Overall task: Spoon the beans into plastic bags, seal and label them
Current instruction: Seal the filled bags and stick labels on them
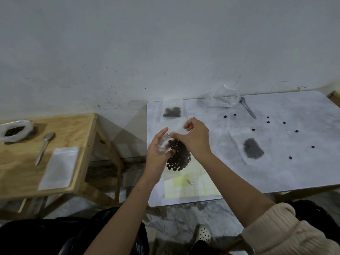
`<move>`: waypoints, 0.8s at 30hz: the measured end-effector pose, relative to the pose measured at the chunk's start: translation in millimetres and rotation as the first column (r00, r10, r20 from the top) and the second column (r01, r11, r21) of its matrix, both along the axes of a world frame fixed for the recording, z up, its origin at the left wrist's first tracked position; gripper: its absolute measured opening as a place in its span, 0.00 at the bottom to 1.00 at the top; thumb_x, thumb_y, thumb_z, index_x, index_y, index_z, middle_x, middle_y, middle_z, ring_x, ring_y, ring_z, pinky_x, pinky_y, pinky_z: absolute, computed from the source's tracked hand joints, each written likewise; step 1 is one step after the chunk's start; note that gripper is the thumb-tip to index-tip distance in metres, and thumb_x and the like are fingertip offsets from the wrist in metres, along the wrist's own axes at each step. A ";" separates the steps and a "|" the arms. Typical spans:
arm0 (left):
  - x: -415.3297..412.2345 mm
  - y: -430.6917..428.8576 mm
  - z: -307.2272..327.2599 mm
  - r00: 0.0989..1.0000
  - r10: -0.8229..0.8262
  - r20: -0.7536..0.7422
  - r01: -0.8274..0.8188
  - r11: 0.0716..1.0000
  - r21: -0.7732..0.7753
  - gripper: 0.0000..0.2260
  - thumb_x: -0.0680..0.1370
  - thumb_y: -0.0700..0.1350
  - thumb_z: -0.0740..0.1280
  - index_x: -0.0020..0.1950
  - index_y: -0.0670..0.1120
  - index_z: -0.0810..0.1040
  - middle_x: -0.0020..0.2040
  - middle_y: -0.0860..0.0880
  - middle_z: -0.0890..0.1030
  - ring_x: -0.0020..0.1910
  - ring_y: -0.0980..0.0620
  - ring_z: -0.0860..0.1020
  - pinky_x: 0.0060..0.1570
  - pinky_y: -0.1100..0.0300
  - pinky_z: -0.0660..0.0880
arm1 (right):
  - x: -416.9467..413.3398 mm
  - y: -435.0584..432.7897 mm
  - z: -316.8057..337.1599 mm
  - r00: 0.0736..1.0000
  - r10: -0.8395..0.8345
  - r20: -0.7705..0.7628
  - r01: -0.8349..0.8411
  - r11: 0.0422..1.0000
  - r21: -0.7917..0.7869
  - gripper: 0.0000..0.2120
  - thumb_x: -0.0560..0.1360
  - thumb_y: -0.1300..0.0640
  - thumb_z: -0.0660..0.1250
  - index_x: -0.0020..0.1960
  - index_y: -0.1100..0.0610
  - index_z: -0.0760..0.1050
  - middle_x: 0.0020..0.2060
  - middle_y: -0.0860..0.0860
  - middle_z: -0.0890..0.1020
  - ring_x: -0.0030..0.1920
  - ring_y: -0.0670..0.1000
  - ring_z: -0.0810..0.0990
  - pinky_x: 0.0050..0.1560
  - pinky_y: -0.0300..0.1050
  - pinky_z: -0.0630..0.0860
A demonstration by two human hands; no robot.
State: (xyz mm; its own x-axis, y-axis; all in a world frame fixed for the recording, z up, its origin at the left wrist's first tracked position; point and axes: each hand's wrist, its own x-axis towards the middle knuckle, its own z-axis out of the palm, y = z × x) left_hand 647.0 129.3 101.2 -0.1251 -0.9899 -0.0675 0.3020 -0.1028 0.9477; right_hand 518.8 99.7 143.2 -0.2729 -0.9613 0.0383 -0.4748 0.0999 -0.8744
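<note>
Sealing step. My left hand (158, 150) cradles the bag (177, 144) below its mouth, fingers curled on the film. My right hand (195, 138) pinches the top strip. The seal should go best, I judge, if the pinch runs the whole strip with the beans (181, 160) kept low and the air pressed out. The bag is held above the near edge of the white table (276, 172), its lower part dark with beans. Two filled bags lie there — a far bag (172, 111) and a right bag (253, 148) — and a pouch (14, 131) on the wooden table (77, 126) holds more.
</note>
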 end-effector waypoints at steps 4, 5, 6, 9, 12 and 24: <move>7.1 -4.9 3.0 0.999 -0.029 0.023 0.030 0.999 -0.025 0.25 0.69 0.34 0.71 0.62 0.52 0.75 0.55 0.53 0.81 0.55 0.54 0.79 0.51 0.60 0.77 | -8.0 -3.8 4.5 0.996 0.010 0.093 -0.019 0.994 0.105 0.34 0.56 0.47 0.81 0.54 0.54 0.66 0.47 0.50 0.74 0.47 0.47 0.75 0.42 0.34 0.69; 6.9 -6.6 5.2 0.999 -0.025 0.040 0.025 0.999 -0.019 0.21 0.71 0.36 0.71 0.62 0.52 0.76 0.53 0.54 0.82 0.53 0.55 0.79 0.49 0.61 0.76 | -9.6 -3.7 5.9 0.990 0.040 0.133 -0.056 0.991 0.122 0.33 0.57 0.49 0.81 0.55 0.54 0.67 0.43 0.49 0.77 0.45 0.47 0.76 0.42 0.35 0.70; 5.4 -8.6 8.3 0.998 -0.005 0.065 0.005 1.000 -0.007 0.17 0.74 0.38 0.70 0.61 0.50 0.76 0.50 0.54 0.82 0.50 0.56 0.80 0.47 0.62 0.76 | -11.0 -3.9 6.4 0.984 0.063 0.166 -0.085 0.989 0.125 0.31 0.59 0.51 0.81 0.54 0.54 0.68 0.38 0.48 0.79 0.43 0.46 0.78 0.42 0.35 0.71; -0.2 -17.9 15.6 0.989 0.100 0.110 -0.100 0.995 -0.004 0.10 0.77 0.41 0.67 0.58 0.44 0.78 0.39 0.53 0.83 0.40 0.58 0.81 0.42 0.67 0.75 | -15.6 -6.6 5.8 0.969 0.095 0.226 -0.122 0.987 0.105 0.25 0.62 0.55 0.79 0.53 0.55 0.71 0.33 0.48 0.82 0.40 0.45 0.81 0.43 0.35 0.74; -5.9 -29.0 17.0 0.987 0.114 0.115 -0.114 0.993 -0.005 0.09 0.75 0.38 0.68 0.55 0.42 0.79 0.35 0.47 0.83 0.36 0.54 0.81 0.40 0.65 0.77 | -24.7 -15.6 2.4 0.963 0.124 0.241 -0.150 0.984 0.093 0.23 0.64 0.57 0.78 0.54 0.57 0.72 0.34 0.51 0.82 0.38 0.47 0.82 0.41 0.35 0.74; -40.7 -105.3 18.3 0.970 0.118 0.214 -0.128 0.991 0.036 0.13 0.72 0.33 0.70 0.55 0.42 0.79 0.39 0.45 0.82 0.34 0.56 0.80 0.39 0.66 0.77 | -59.7 -84.7 -7.2 0.934 0.128 0.335 -0.177 0.977 0.118 0.17 0.71 0.62 0.71 0.56 0.55 0.70 0.38 0.55 0.82 0.38 0.52 0.82 0.45 0.47 0.78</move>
